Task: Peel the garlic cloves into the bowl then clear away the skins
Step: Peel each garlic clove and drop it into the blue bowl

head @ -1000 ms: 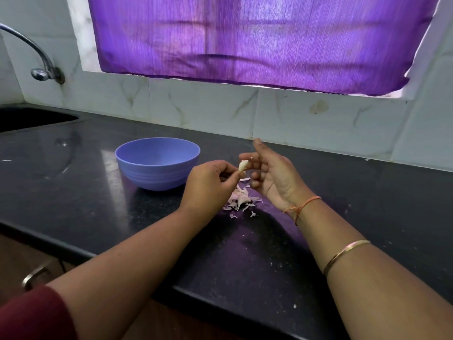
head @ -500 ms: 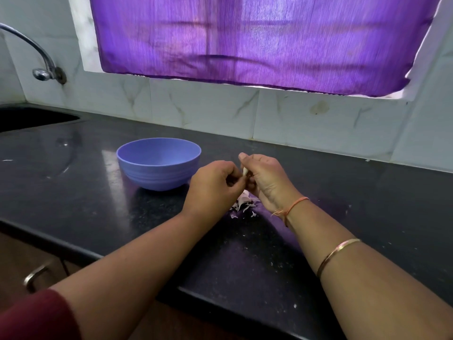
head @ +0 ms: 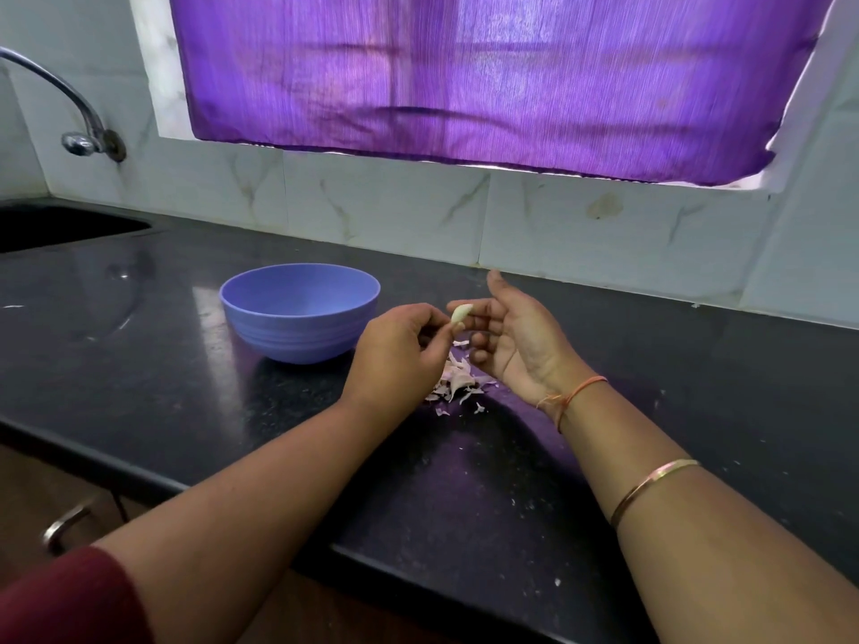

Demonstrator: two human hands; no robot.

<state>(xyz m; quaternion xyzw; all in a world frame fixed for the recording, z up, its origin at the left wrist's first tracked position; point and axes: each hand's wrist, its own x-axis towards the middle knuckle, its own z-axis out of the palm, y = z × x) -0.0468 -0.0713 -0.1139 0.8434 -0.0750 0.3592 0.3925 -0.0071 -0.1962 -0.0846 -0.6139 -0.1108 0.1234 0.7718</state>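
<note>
The left hand (head: pixel 404 350) pinches a garlic clove (head: pixel 460 313) at its low end, fingers closed tight on it, up in the air over the counter. The right hand (head: pixel 516 337) is loose and spread, palm turned to the left. One of its fingertips is right at the top of the clove, but I cannot tell if it touches. The clove looks pale and smooth, so I think it is close to bare. To do this bit well, look all round the clove for thin skin, pick it off with a nail, and let the bits fall on the pile of skins (head: pixel 458 381), which lies on the counter at 6 o'clock from the clove. Then carry the clove to 9 o'clock and drop it low into the blue bowl (head: pixel 297 339), so it does not bounce out. The bottom of the bowl is hidden from here. The counter (head: pixel 186 388) is black and shiny, with small white crumbs on it. A dark sink (head: pixel 60 225) sits far off at 9 o'clock, with a bent tap (head: pixel 79 141) above it. At 12 o'clock a purple curtain (head: pixel 465 86) hangs over white tiles (head: pixel 381 206).
</note>
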